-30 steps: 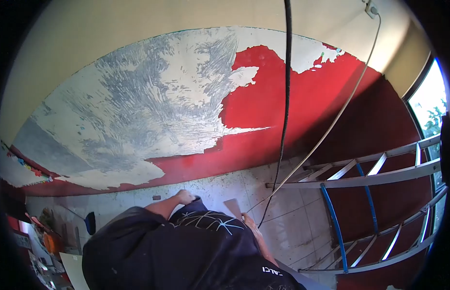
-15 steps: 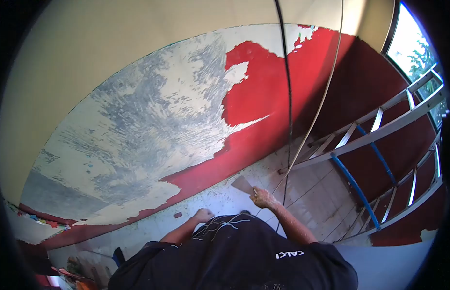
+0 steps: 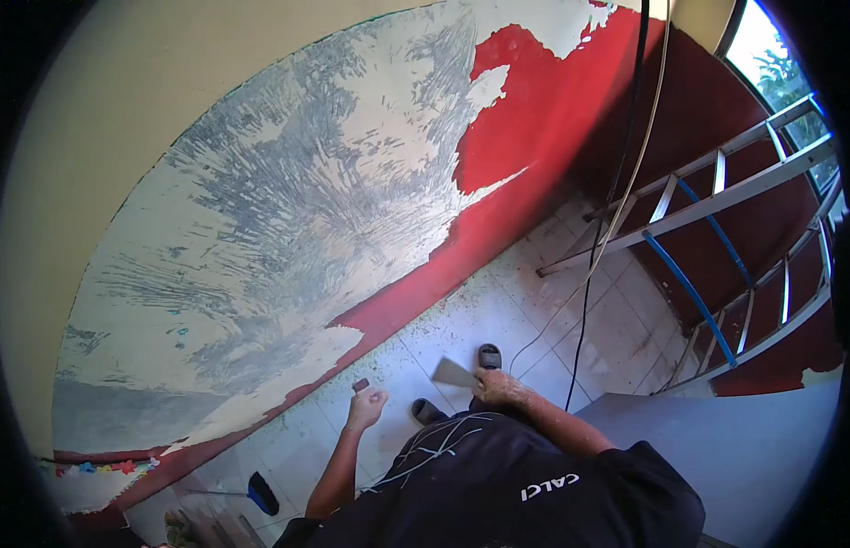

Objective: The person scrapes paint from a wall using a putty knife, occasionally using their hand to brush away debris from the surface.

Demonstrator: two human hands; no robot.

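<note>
My right hand (image 3: 500, 386) grips a putty knife (image 3: 454, 374) by its handle. Its broad flat blade points left, over the tiled floor and clear of the wall. My left hand (image 3: 367, 405) hangs lower and to the left, its fingers curled in a loose fist with nothing visible in them. Just beyond it, a small dark red piece (image 3: 360, 384) appears to lie on the floor, partly hidden by the hand. Ahead is the wall (image 3: 261, 201), where red paint (image 3: 525, 110) is stripped over a wide area to patchy white and grey.
An aluminium ladder (image 3: 708, 203) with blue braces stands at the right. A black cable (image 3: 617, 173) and a pale cable (image 3: 646, 137) hang down to the floor. Paint flakes litter the tiles (image 3: 425, 333) along the wall base. A blue broom (image 3: 262, 494) lies at lower left.
My view has tipped further down, bringing both sandals and more floor into sight. My left hand has come forward from my body. The putty knife stays in my right hand.
</note>
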